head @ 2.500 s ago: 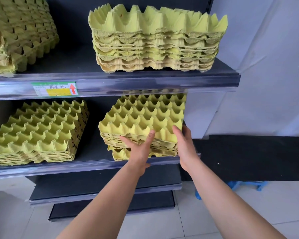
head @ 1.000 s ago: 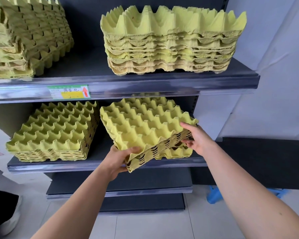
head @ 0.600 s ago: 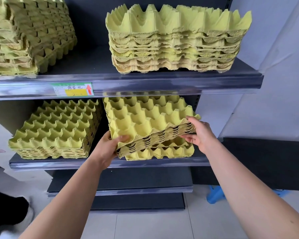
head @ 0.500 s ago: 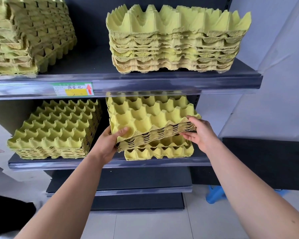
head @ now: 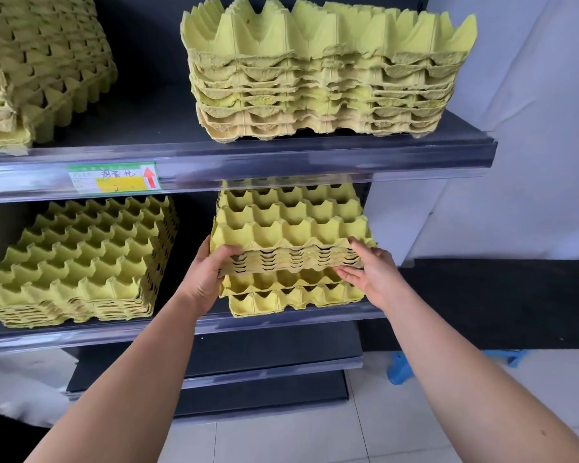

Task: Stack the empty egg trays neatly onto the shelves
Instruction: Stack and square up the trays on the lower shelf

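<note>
The left hand held the front left corner of a bunch of egg trays, with its fingers bent over the top edge. The right hand held the front right corner, with its thumb on top and its fingers under. The bunch sat between the two hands, and its far end reached back under the top shelf. Every cup in its top tray was empty.

Just below the hands, a few more trays lay on the middle shelf. The bunch was right over them. It was hard to tell if it touched them at the front.

To the left of the left hand, a second pile sat on the same shelf, with empty cups too. Above both hands, the top shelf held a tall pile. Farther left up there was another pile. A paper tag with a red arrow was stuck on the top shelf's front edge, up and left of the left hand. Down and right of the right hand, a blue plastic thing stood on the floor.
</note>
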Demonstrator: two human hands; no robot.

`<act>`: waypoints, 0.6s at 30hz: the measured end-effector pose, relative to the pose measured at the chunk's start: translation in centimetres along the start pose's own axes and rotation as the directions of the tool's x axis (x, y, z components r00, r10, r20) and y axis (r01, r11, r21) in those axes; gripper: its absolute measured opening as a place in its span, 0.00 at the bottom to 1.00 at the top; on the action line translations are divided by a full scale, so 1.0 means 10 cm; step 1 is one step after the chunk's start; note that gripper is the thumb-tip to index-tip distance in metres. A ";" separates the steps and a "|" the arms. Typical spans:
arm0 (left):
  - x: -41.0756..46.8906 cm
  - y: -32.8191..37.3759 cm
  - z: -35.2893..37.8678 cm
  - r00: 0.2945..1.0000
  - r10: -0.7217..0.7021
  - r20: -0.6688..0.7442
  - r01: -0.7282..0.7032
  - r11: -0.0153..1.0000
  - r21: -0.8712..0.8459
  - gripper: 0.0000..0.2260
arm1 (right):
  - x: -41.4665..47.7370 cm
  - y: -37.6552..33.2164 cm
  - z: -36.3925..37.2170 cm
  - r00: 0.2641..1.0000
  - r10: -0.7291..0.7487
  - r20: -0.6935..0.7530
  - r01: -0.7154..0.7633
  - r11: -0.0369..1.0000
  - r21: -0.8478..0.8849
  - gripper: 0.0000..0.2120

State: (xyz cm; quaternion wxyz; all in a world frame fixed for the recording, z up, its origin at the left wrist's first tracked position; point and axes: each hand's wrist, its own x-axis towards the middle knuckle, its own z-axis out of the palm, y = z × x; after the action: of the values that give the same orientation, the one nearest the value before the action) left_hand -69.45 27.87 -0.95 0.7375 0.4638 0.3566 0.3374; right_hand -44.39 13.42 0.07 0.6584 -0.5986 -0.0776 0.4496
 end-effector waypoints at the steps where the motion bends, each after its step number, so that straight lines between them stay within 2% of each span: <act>1: 0.02 -0.02 -0.02 1.000 -0.007 -0.013 0.007 1.000 0.003 0.30 | 0.00 0.03 0.02 1.000 -0.003 -0.010 0.002 1.000 -0.029 0.32; 4: 0.07 -0.13 -0.07 0.999 -0.028 -0.034 0.029 0.999 0.013 0.31 | 0.03 0.06 0.06 0.998 -0.020 -0.058 0.009 0.981 -0.195 0.34; 6: 0.10 -0.20 -0.11 0.998 -0.045 -0.049 0.047 0.998 0.039 0.32 | 0.07 0.07 0.07 0.995 -0.038 -0.091 0.002 0.930 -0.367 0.37; 10: 0.15 -0.32 -0.18 0.987 -0.121 -0.103 0.131 0.986 0.100 0.36 | 0.09 0.15 0.04 0.994 -0.042 -0.102 -0.040 0.723 -0.689 0.39; 12: 0.16 -0.36 -0.22 0.981 -0.161 -0.110 0.175 0.976 0.133 0.34 | 0.09 0.17 0.06 0.994 -0.025 -0.103 -0.059 0.682 -0.729 0.37; 18: 0.19 -0.35 -0.22 0.969 -0.212 -0.129 0.232 0.959 0.164 0.28 | 0.19 0.13 0.08 0.990 0.034 -0.134 -0.110 0.778 -0.619 0.35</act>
State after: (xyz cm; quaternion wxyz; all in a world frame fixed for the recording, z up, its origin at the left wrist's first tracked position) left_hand -69.71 29.26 -5.24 0.7057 0.4653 0.4752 0.2444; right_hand -44.50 15.15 -1.66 0.4086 -0.8101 -0.1612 0.3882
